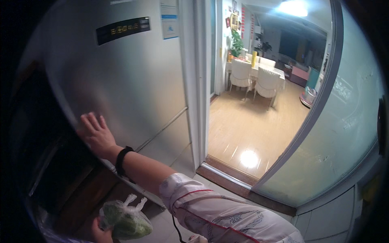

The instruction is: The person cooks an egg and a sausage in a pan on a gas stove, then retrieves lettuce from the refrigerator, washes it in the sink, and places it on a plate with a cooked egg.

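My right hand [98, 135], with a black band on its wrist, reaches across to the left edge of a silver refrigerator door [146, 79]. Its fingers are spread flat at the door, holding nothing. Low in the view, my left hand [101, 232] holds a knotted clear plastic bag [127, 217] with green produce inside. The exact kind of produce is blurred by the plastic. Part of the left hand is hidden behind the bag and cut off by the bottom edge of the picture.
Right of the refrigerator, a doorway with a raised brown threshold [231, 176] opens onto a wood floor. Beyond it stand a dining table [281, 76] and white chairs [267, 82]. A frosted glass sliding door [328, 136] borders the opening. A dark cord [176, 229] hangs below my arm.
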